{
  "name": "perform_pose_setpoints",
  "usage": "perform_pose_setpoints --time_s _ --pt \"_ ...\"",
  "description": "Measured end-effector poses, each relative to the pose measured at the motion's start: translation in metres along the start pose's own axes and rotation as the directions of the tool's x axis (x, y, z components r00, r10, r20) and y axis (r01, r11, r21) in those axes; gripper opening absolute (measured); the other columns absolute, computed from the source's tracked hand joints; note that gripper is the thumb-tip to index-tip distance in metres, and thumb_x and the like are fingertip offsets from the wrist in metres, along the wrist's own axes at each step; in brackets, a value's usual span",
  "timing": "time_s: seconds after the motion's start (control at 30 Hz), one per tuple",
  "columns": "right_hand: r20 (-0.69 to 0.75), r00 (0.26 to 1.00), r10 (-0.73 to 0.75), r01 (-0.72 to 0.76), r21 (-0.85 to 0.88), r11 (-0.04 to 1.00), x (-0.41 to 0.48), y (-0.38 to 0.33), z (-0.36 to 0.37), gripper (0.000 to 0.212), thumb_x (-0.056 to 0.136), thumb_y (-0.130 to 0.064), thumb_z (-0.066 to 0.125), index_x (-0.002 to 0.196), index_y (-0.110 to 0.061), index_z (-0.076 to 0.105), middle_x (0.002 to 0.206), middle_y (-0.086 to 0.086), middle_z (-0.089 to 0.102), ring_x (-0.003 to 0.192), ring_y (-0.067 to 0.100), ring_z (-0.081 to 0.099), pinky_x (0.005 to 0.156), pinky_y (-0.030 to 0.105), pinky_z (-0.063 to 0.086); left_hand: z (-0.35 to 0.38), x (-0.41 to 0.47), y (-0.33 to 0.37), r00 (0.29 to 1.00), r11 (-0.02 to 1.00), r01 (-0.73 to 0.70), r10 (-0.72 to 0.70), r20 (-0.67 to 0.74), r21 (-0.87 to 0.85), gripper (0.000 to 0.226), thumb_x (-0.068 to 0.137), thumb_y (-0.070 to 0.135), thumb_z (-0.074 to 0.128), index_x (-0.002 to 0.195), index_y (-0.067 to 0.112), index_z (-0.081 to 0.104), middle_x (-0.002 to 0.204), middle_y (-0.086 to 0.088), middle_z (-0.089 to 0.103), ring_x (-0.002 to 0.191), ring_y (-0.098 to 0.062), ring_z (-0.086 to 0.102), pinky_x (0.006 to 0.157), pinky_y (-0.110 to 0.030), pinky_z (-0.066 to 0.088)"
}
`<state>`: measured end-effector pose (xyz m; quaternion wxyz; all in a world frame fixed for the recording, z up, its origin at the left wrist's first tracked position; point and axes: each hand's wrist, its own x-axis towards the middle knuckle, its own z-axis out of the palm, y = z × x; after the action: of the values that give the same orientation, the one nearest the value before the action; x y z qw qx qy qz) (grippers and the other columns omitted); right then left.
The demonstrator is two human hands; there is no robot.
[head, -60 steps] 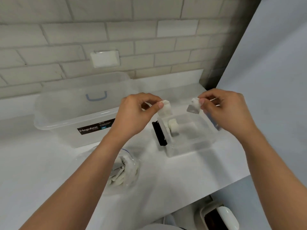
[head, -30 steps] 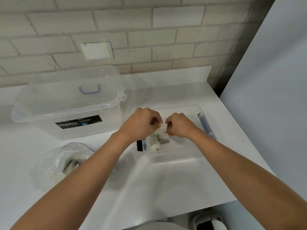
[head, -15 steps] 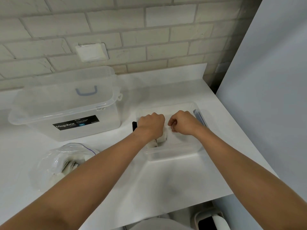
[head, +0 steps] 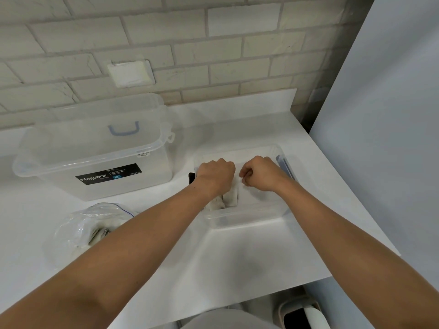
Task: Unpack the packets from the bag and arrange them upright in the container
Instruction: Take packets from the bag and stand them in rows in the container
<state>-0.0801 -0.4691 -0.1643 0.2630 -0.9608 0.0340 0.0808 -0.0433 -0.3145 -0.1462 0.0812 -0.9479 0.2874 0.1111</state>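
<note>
A small clear container (head: 247, 218) sits on the white counter, right of centre. Both my hands reach down into it. My left hand (head: 216, 174) is curled over white packets (head: 231, 198) that stand at the container's left end, and it grips one of them; its fingertips are hidden. Close beside it, my right hand (head: 259, 173) pinches the top edge of the same packet with curled fingers. A crumpled clear plastic bag (head: 76, 230) holding more white packets lies at the left, partly behind my left forearm.
A large clear Megabox tub (head: 95, 150) with a blue handle stands at the back left against the brick wall. A grey panel (head: 380, 138) borders the counter on the right. The counter's front edge is near me, with a bin (head: 304, 314) below it.
Both hands came together from above the container and sank into it with the packet. Over the last half second they barely moved.
</note>
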Motion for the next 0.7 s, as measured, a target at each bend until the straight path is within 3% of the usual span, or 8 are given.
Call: perform_pose_setpoints --time_s 0.1,0.2,0.37,0.5,0.6,0.7 --pt "-0.042 0.999 -0.027 0.026 -0.021 0.999 -0.003 -0.003 -0.002 0.019 0.090 -0.013 0.073 0.108 -0.014 0.077 0.105 0.002 0.076 0.098 0.016 0.069 0.084 0.023 0.050 -0.012 -0.007 -0.008 0.997 0.999 -0.008 0.004 -0.076 -0.053 0.020 0.095 0.019 0.058 0.114 0.015 0.063 0.101 -0.005 0.059 0.086 -0.028 0.063 0.068 -0.034 0.044" --pt "-0.119 0.991 -0.063 0.061 -0.019 0.998 -0.012 -0.013 -0.006 0.018 0.092 -0.021 0.071 0.109 -0.017 0.077 0.105 -0.001 0.076 0.088 0.009 0.065 0.086 0.025 0.053 -0.027 -0.028 -0.029 0.968 0.973 -0.024 -0.034 -0.247 -0.231 0.022 0.095 0.033 0.059 0.113 0.025 0.069 0.108 0.001 0.069 0.100 -0.025 0.066 0.072 -0.032 0.047" --pt "-0.412 0.908 -0.073 0.131 0.115 0.985 -0.046 -0.050 -0.011 0.017 0.093 -0.028 0.071 0.108 -0.023 0.075 0.102 -0.012 0.073 0.081 0.003 0.068 0.082 0.025 0.057 -0.028 -0.101 -0.083 0.851 0.854 -0.055 -0.231 -0.471 -0.517 0.015 0.092 0.035 0.064 0.103 0.032 0.072 0.092 0.015 0.069 0.084 -0.012 0.065 0.076 -0.037 0.056" --pt "-0.570 0.818 -0.083 0.293 0.288 0.912 -0.088 -0.109 0.003 0.015 0.092 -0.020 0.073 0.107 -0.021 0.075 0.099 -0.011 0.071 0.083 0.004 0.068 0.069 0.009 0.050 -0.003 -0.167 -0.136 0.795 0.717 0.027 -0.438 -0.420 -0.697 0.014 0.090 0.031 0.071 0.104 0.031 0.073 0.084 0.016 0.070 0.078 -0.006 0.065 0.075 -0.032 0.055" --pt "-0.574 0.802 -0.166 0.410 0.326 0.852 -0.109 -0.158 0.031 0.015 0.091 -0.013 0.074 0.106 -0.014 0.076 0.096 -0.007 0.072 0.083 0.007 0.069 0.068 0.011 0.052 0.027 -0.208 -0.177 0.789 0.695 0.134 -0.506 -0.348 -0.707 0.012 0.089 0.030 0.074 0.100 0.032 0.074 0.082 0.017 0.069 0.079 -0.005 0.065 0.075 -0.034 0.056" --pt "-0.489 0.827 -0.278 0.473 0.338 0.814 -0.115 -0.202 0.070 0.016 0.091 -0.010 0.074 0.107 -0.012 0.076 0.098 -0.006 0.073 0.084 0.008 0.070 0.072 0.018 0.058 0.063 -0.234 -0.211 0.838 0.715 0.199 -0.479 -0.262 -0.671 0.008 0.087 0.025 0.074 0.089 0.032 0.072 0.081 0.016 0.069 0.078 -0.006 0.066 0.075 -0.037 0.057"
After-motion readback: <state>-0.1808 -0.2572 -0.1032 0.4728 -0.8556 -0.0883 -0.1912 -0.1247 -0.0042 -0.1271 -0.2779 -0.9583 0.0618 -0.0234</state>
